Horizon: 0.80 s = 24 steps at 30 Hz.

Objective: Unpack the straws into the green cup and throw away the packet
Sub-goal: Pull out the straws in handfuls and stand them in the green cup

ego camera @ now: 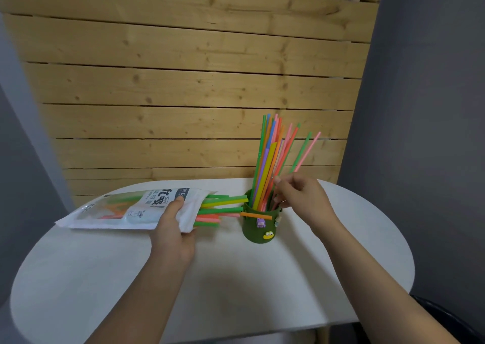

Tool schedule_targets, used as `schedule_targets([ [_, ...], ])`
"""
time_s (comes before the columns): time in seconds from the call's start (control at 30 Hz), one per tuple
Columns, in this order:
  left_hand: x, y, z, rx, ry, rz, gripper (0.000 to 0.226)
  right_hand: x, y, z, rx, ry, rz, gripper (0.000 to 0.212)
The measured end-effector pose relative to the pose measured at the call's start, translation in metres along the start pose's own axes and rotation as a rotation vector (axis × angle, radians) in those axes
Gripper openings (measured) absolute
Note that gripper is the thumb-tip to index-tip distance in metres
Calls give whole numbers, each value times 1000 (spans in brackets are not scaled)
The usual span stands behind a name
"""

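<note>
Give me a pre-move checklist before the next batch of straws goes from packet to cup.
1. Packet held: ok, left hand grips its open end.
2. Straws reachable: ok, packet straws stick out toward the green cup.
3. Cup upright on the table: ok.
4. Right hand free: not ok, fingers are at the cup straws, holding a green and a pink one.
5. Room left in cup: cannot tell.
6. Orange straw across cup front: not ok, outside the cup.

Room: bare white round table (236,278) before you | Blocked: upright coloured plastic straws (270,165) fan above green felt cup (258,232); straws from white packet (126,209) reach it
</note>
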<state>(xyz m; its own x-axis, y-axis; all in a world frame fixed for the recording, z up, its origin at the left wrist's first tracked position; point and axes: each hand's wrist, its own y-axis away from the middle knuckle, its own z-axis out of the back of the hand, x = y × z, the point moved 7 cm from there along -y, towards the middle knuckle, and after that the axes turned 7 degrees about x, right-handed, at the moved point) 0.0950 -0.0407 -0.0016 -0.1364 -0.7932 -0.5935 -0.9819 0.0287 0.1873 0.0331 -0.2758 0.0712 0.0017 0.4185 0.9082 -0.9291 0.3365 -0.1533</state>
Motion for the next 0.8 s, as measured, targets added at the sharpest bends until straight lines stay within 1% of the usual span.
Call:
schedule_targets([
  [0.07, 0, 2, 0, -4, -8, 4, 54, 0, 5, -10, 152, -48, -50, 33],
  [0.17, 0, 3, 0, -9, -9, 5, 55, -3, 18, -33, 396, -16, -137, 41],
  [0.2, 0, 4, 0, -14, -15, 1, 56, -5, 23, -40, 447, -22, -162, 42],
  [0.23, 0, 4, 0, -18, -23, -3, 56, -6, 26, -45, 461, -36, -179, 42],
  [0.27, 1, 5, 0, -17, -31, -8, 56, -6, 27, -48, 440, -48, -184, 41],
  [0.33, 3, 7, -3, -6, -50, -14, 54, -3, 26, -43, 325, 4, -145, 38],
  [0.43, 5, 10, -7, 7, -50, -17, 55, 8, 23, -33, 166, 170, 4, 26],
  [0.5, 8, 13, -10, 17, -47, -18, 55, 11, 24, -34, 149, 180, 38, 27],
  [0.63, 16, 18, -15, 33, -47, -10, 56, 7, 29, -50, 192, 91, -9, 38],
  [0.7, 20, 21, -18, 38, -51, -2, 58, 6, 32, -57, 182, 71, -15, 38],
  [0.8, 28, 27, -22, 47, -59, 11, 55, 9, 33, -61, 129, 155, 39, 33],
])
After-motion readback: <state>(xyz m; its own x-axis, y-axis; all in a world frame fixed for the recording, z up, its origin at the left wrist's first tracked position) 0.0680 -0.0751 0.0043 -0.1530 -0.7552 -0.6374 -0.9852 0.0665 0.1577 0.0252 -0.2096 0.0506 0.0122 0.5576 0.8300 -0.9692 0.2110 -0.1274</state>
